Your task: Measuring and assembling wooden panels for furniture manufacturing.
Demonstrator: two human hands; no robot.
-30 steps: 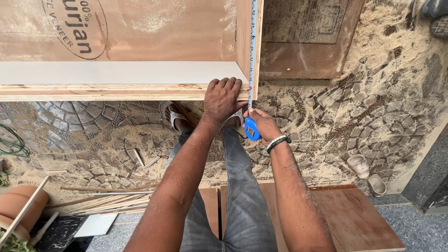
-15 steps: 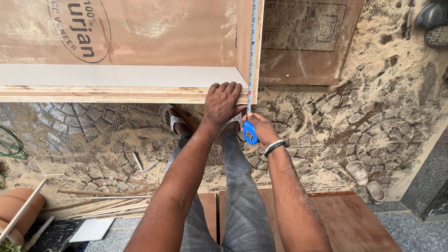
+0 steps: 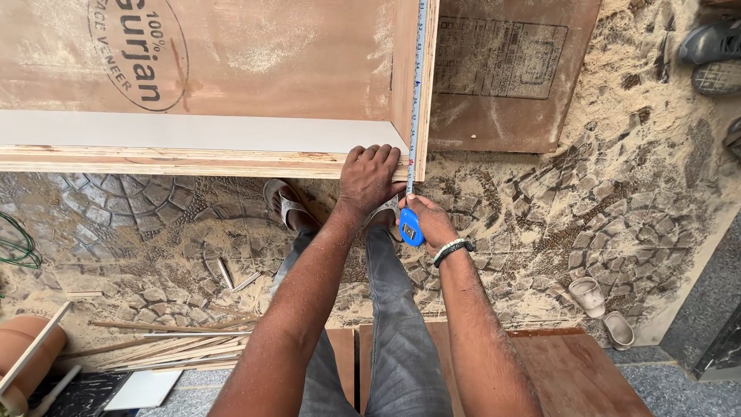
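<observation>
Hands work at the near corner of a plywood cabinet (image 3: 231,69). Right hand (image 3: 429,222) is closed around a blue tape measure case (image 3: 411,229) just below that corner. Left hand (image 3: 369,176) lies flat, fingers together, on the front edge. Tape blade (image 3: 417,85) runs away along the cabinet's right side panel. Beyond lies a plywood sheet (image 3: 502,77) on the sawdust-covered paving (image 3: 617,201).

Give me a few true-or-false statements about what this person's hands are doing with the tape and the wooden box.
1. The right hand holds a blue tape measure. True.
2. The tape blade runs along the right edge of the plywood box. True.
3. The left hand holds a pencil. False: it rests flat on the box's front edge, holding nothing.
4. The floor is swept. False: sawdust covers the stone paving.
5. A wristband is on the right wrist. True.
</observation>
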